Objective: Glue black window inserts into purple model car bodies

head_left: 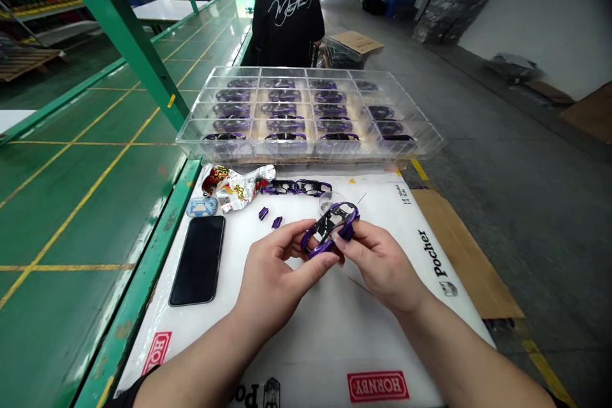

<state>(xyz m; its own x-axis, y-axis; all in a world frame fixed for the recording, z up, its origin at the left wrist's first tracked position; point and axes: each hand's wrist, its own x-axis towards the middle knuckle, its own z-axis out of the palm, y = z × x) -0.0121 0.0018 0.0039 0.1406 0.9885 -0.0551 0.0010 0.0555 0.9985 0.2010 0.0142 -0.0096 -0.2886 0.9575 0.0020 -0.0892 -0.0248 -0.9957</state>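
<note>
Between my two hands is a purple and black toy car body shell [329, 223], tilted above the white work surface. My left hand [287, 268] grips its left end and lower edge, thumb along the near side. At the other end my right hand [377, 255] pinches the shell's right side between thumb and fingers. Two small purple parts, one piece [263, 213] and another piece [276, 222], lie left of the shell. Beyond them rest more purple car shells [296, 187]. A small round clear container [329, 203] stands just behind the held shell, partly hidden by it.
A clear compartment tray [310, 148] with many purple shells stands at the back. To the left lie a black phone [197, 261], a blue patterned case [201, 206] and a crumpled foil wrapper [239, 188]. A person in black [288, 19] sits beyond the tray, beside the green conveyor [86, 172].
</note>
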